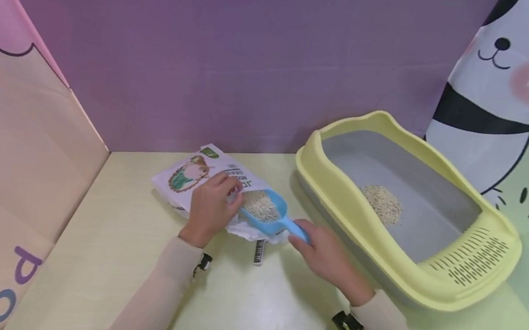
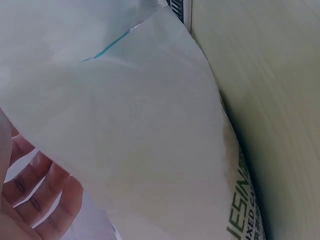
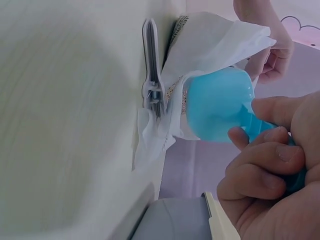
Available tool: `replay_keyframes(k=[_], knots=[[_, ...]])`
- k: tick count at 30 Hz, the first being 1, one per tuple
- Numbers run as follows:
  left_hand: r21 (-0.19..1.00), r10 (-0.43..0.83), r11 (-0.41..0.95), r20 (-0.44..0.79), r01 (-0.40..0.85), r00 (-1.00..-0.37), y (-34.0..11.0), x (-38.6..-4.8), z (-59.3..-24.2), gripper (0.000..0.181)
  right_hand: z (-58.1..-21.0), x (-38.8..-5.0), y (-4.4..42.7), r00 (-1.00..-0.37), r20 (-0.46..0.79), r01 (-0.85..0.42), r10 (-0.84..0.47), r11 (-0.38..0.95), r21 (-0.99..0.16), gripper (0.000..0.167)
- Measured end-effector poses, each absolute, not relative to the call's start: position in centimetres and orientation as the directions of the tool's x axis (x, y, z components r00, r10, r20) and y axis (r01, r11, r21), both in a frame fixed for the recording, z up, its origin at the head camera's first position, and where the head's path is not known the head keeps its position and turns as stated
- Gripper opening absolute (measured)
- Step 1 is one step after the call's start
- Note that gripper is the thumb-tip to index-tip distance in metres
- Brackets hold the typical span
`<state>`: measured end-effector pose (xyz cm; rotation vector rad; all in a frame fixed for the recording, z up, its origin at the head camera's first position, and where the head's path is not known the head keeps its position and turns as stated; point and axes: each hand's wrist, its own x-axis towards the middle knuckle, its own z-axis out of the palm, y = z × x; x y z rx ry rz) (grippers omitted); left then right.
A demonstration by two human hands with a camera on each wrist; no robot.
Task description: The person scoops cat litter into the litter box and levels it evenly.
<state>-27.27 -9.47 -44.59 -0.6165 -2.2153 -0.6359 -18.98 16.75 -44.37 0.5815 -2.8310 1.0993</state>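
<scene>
A blue scoop [image 1: 282, 223] filled with pale pellets [image 1: 261, 205] lies at the mouth of a white printed bag [image 1: 181, 179]. The right hand [image 1: 325, 255] grips its handle; in the right wrist view that hand [image 3: 270, 170] has its fingers curled round the handle, and the scoop's blue underside [image 3: 217, 105] shows. The left hand [image 1: 213, 206] pinches the bag's edge, holding it beside the scoop. In the left wrist view the bag [image 2: 145, 125] fills the middle, with curled fingers of the left hand [image 2: 40, 200] behind its edge.
A yellow-rimmed litter tray [image 1: 472, 202] with a grey base stands at the right, a small pile of pellets [image 1: 381, 204] inside. A clip [image 3: 152, 65] is at the bag's near edge. Printed cloth walls [image 1: 218, 57] stand behind and at both sides.
</scene>
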Motion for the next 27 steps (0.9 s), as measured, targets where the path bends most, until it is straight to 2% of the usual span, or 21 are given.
replay_keyframes(k=[19,27], knots=[[0.267,0.226,0.759,0.748,0.594,-0.624,-9.5,-27.2,-44.5,0.005,-43.8,-17.1,18.6,-0.949,0.128,-0.305,-0.287,0.744,-0.595,0.017],[0.269,0.22,0.761,0.749,0.59,-0.625,-9.5,-27.2,-44.6,0.005,-43.0,-16.0,19.6,-0.934,0.177,-0.355,-0.31,0.754,-0.553,0.014]])
